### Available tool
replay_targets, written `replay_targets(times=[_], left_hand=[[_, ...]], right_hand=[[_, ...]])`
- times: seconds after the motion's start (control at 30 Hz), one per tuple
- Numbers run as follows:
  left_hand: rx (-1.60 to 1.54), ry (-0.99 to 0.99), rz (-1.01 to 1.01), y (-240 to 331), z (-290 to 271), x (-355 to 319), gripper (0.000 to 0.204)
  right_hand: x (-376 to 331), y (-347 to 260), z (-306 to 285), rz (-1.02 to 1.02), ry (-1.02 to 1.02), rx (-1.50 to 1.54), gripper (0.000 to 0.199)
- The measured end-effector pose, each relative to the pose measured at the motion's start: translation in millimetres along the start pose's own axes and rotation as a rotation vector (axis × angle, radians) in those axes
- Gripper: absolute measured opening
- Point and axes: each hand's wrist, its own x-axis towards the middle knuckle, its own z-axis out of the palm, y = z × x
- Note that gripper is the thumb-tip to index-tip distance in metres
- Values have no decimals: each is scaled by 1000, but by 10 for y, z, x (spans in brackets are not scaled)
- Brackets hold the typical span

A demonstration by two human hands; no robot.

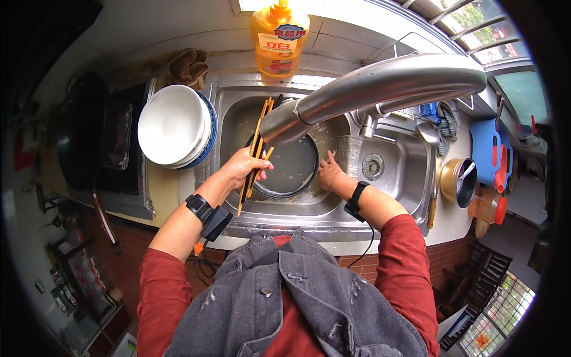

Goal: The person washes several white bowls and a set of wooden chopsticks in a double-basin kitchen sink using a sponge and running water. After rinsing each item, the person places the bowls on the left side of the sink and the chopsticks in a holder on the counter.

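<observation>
My left hand (247, 167) is closed around a bundle of chopsticks (260, 134), some light wooden and some dark, held tilted over the left sink basin. Under them a round dark-rimmed pan (291, 176) full of cloudy water sits in that basin. Close to the pan's right side, my right hand (333, 174) reaches down into the basin with its fingers apart and nothing visible in them. The steel faucet (380, 83) arches over the basin and hides part of the pan and chopsticks.
White bowls (171, 125) are stacked left of the sink (223, 98). A yellow pump bottle (279, 44) stands behind it. A ladle (428, 133) and grey cloth (447, 122) lie right of the second basin. Farther right is a tan pot (452, 174). At far left is a black wok (83, 131).
</observation>
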Motion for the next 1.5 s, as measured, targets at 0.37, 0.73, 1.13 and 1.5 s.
replay_targets(times=[0.37,0.73,1.13,1.5], left_hand=[[-147,-14,13,9,93,-82,27],[-288,62,81,-22,64,-216,27],[-522,-157,-170,-135,299,-340,20],[-525,-21,-205,-128,459,-290,10]], right_hand=[[-480,199,-340,-53,217,-95,21],[-712,279,-463,-195,850,718,11],[-776,-203,-678,126,977,1222,56],[-517,-252,-349,440,1006,840,21]])
